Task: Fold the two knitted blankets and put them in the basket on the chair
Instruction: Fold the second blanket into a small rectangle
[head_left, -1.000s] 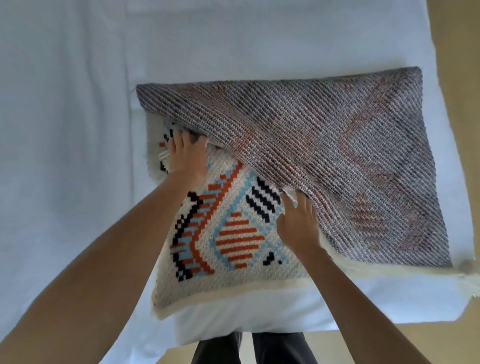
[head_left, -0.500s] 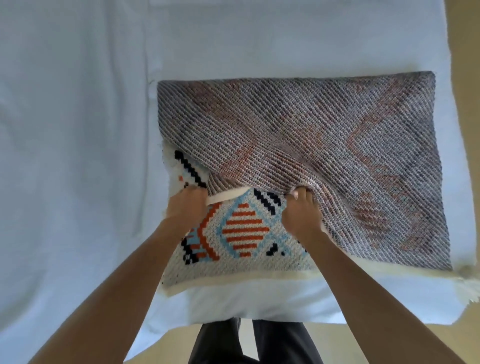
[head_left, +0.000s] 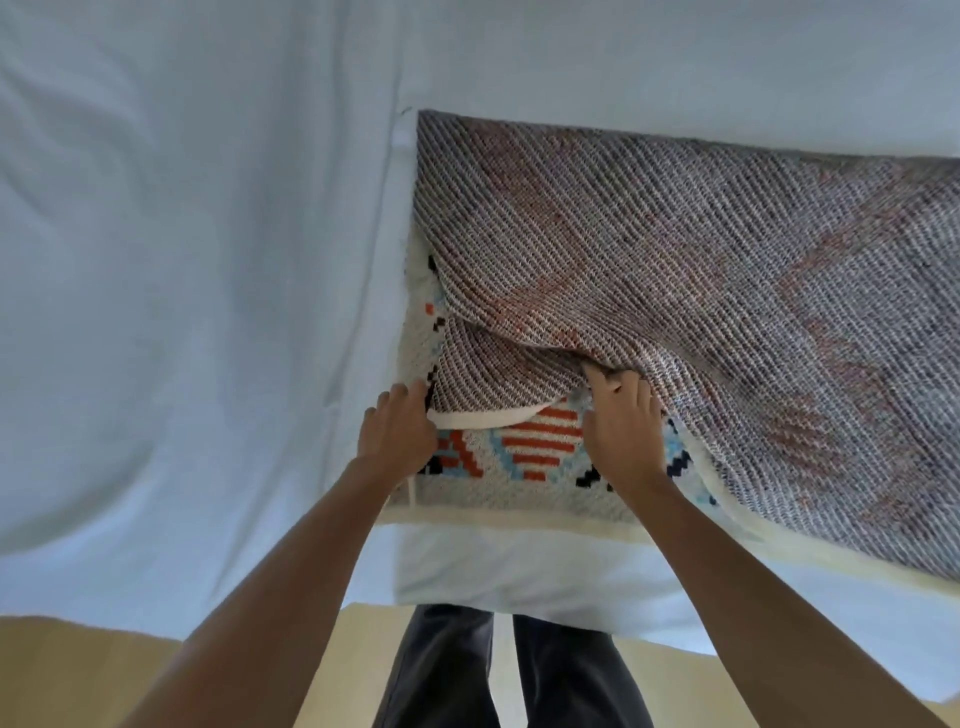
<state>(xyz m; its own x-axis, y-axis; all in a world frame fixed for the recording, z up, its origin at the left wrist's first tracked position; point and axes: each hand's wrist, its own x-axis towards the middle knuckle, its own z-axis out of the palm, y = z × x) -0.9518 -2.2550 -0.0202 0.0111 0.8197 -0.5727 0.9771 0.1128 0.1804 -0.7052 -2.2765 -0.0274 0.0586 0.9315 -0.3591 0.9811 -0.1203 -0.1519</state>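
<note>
One knitted blanket lies on the bed, folded over so its grey-brown reverse side faces up. Its cream front with orange, blue and black pattern shows in a small patch near the front edge. My left hand grips the cream-bordered corner of the folded-over layer. My right hand pinches the same layer's edge a little to the right. Between my hands the layer bunches into a ridge. The second blanket, the basket and the chair are out of view.
A pale blue sheet covers the bed, whose front edge runs just in front of my legs. Beige floor shows below it.
Both hands have pulled the folded-over layer toward me, covering most of the patterned front. The view has shifted, so the blanket now sits further right.
</note>
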